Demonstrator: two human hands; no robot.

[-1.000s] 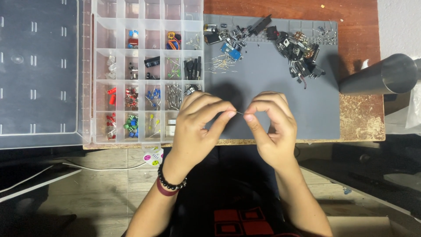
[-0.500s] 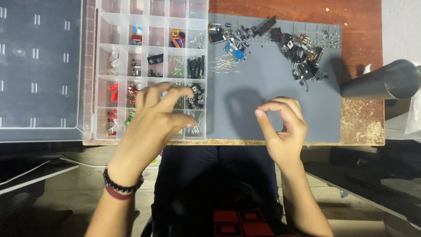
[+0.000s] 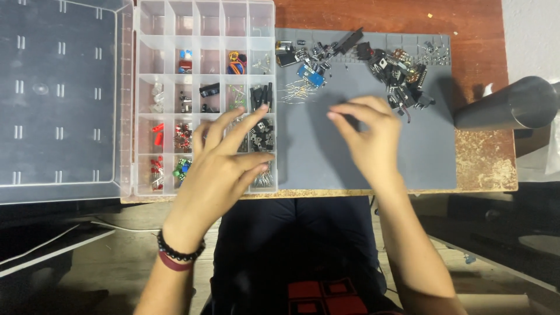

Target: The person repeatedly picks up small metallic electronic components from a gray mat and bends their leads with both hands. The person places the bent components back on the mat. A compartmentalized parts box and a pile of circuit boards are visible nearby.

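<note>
My left hand (image 3: 224,154) hovers with fingers spread over the lower right compartments of a clear plastic organizer box (image 3: 204,58); I see nothing in it. The box holds small electronic parts in red, blue, green and black. My right hand (image 3: 367,137) is above the grey mat (image 3: 420,157), fingers loosely extended and apart, holding nothing visible. Its fingertips point toward a bunch of thin wire-legged parts (image 3: 297,93) and a small blue module (image 3: 309,74).
A heap of dark electronic components (image 3: 396,73) lies at the mat's far right. The box's open lid (image 3: 58,99) lies flat at the left. A grey cylinder (image 3: 507,105) rests on the wooden table (image 3: 484,169) at the right edge. Beaded bracelets (image 3: 178,255) circle my left wrist.
My hands were pinching a thin part together, then separated. The left hand has gone to the box and spread out further right; the right hand has moved up the mat toward the parts.
</note>
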